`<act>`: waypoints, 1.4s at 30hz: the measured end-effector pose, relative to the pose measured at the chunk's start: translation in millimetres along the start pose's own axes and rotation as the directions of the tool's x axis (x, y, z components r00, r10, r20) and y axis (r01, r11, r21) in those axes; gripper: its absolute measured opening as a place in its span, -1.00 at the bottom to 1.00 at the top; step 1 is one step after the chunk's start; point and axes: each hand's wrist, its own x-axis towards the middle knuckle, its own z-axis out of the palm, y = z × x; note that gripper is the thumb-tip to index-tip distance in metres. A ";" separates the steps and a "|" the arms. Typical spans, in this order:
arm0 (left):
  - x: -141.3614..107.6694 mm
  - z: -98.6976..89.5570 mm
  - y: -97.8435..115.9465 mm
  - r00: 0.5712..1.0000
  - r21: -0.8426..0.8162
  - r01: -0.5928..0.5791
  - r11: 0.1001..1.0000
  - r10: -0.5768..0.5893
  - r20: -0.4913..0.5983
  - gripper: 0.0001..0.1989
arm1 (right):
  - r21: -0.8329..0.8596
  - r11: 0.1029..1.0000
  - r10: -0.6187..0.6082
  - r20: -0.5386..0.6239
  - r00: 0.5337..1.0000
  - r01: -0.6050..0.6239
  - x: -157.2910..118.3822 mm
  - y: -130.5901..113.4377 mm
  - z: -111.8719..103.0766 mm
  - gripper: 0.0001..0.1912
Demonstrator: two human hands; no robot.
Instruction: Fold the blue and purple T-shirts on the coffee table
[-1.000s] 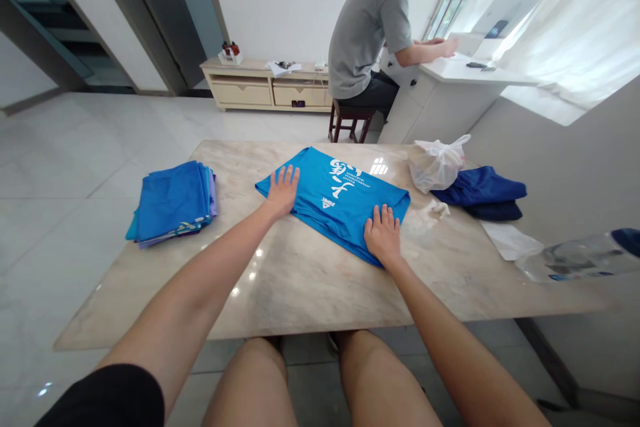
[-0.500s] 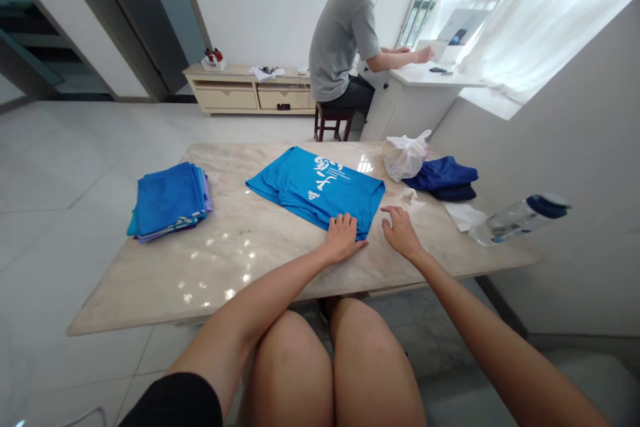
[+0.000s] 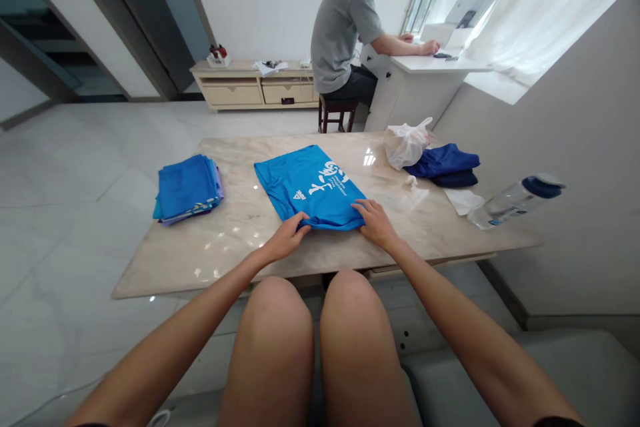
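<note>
One bright-blue cloth garment (image 3: 315,190) (white lettering uppermost) lies on the beige marbled table (image 3: 170,263), near edge pinched by left hand (image 3: 289,238) and right hand (image 3: 376,223), apparently part-folded, not yet compact like the squared, seemingly finished stack of folded blue fabrics (image 3: 185,187) at left.

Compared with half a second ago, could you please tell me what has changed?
The printed blue garment has turned clockwise, its former right end now the near edge. The left hand moved left and grasps that edge; the right hand came from beside it onto its near right corner. The folded stack, plastic bag and bottle stayed put.
</note>
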 end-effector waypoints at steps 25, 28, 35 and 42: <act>-98.7 -110.5 13.0 0.831 -0.636 0.278 0.719 -0.513 -0.217 -0.29 | 0.879 0.338 0.389 0.195 0.900 -0.336 11.6 -91.1 -37.1 -0.21; -53.7 -107.7 -17.8 0.733 -0.695 0.393 0.602 -0.662 -0.159 -0.32 | 0.826 0.260 0.467 0.346 0.814 -0.500 49.7 -88.8 -15.1 -0.33; -42.9 -94.1 -76.5 0.686 -0.678 0.449 0.581 -0.711 -0.154 -0.21 | 0.739 0.257 0.562 0.410 0.718 -0.623 63.5 -66.5 20.5 -0.38; -23.2 -108.1 -90.7 0.729 -0.668 0.331 0.666 -0.630 -0.267 -0.26 | 0.740 0.310 0.552 0.372 0.746 -0.598 81.0 -50.1 27.4 -0.30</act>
